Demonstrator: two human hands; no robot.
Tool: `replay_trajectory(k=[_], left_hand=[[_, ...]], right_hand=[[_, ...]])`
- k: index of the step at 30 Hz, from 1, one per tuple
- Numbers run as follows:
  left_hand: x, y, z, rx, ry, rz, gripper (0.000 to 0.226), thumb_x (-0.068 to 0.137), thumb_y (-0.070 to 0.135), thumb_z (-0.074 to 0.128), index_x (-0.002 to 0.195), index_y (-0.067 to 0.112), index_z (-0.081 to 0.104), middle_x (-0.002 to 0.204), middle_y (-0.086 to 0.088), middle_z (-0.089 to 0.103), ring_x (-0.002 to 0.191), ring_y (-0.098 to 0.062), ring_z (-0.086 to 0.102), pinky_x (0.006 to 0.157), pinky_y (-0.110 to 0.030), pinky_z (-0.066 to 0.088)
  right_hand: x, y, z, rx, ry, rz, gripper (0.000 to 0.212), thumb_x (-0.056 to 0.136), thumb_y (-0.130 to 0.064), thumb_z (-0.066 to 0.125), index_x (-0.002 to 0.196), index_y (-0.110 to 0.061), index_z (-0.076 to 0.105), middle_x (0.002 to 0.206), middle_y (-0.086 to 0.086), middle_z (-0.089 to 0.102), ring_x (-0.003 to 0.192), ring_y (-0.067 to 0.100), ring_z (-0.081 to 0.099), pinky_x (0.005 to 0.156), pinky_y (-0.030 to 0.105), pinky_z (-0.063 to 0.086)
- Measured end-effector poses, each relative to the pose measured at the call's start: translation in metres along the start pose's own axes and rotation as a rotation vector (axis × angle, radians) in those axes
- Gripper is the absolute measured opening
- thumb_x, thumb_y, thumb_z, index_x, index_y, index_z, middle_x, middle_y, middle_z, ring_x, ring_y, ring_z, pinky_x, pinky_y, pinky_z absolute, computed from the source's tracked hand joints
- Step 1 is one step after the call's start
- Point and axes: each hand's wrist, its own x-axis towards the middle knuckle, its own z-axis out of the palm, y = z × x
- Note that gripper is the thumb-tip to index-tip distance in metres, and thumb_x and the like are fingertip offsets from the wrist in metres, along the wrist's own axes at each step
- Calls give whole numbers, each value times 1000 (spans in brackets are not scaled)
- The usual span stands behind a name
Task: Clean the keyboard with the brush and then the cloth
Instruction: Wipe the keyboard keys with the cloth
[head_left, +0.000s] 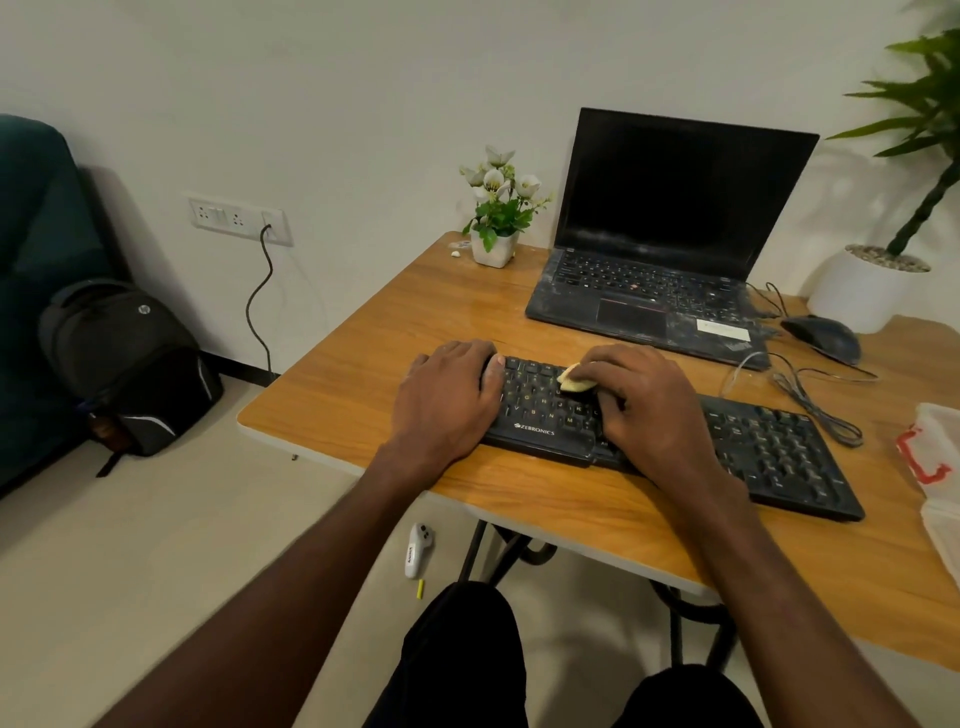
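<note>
My right hand (631, 387) pinched the yellowish cloth (574, 378) onto the far-left keys of the keyboard (675, 436), whose long axis ran rightward and nearer across the surface (363, 364), my left hand (449, 387) lying flat on its left end.

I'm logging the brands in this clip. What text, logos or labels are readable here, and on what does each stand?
"ZEBRONICS": front edge of the keyboard, between the hands.
"hp" logo: round badge on the backpack.
Key legends on the keyboard: too small to read reliably.
Sticker on the laptop palm rest: blurred, unreadable.
Label on the white device on the floor: too small to read.
Red marking on the plastic box: no readable words.
</note>
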Motion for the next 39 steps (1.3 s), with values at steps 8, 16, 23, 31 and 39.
replay_trajectory(k=[8,16,23,31,39], left_hand=[[-1,2,-1,19,4,8,33,114,44,32,112,30,62,108,12,67,100,-8,58,89,-37,42],[-1,1,-2,16,2,14,32,114,45,31,111,31,60,104,14,65,96,-6,56,90,-39,45],[0,1,-1,19,-14,12,36,113,46,30,115,29,61,111,11,68,102,-9,60,95,-43,48],[1,-1,1,25,-24,15,34,114,47,32,121,31,61,115,12,67,105,-8,59,97,-42,47],[2,-3,2,28,-29,15,31,114,45,35,122,30,61,119,12,68,108,-9,60,94,-40,46]], right_hand=[[3,0,5,-58,-115,28,42,87,-9,74,119,-36,75,128,-5,67,110,23,59,86,44,47],[2,-3,2,-18,-117,5,35,90,-15,63,118,-33,75,126,-5,68,109,22,55,84,45,49],[-3,-2,0,74,-22,90,21,86,-15,56,90,-21,75,96,-10,67,89,14,49,67,37,48],[0,1,2,118,-74,46,23,87,-7,67,101,-24,76,110,-11,71,98,15,54,79,39,52],[0,0,2,137,-92,-19,25,88,-8,69,107,-21,78,114,-9,73,102,17,57,83,34,51]])
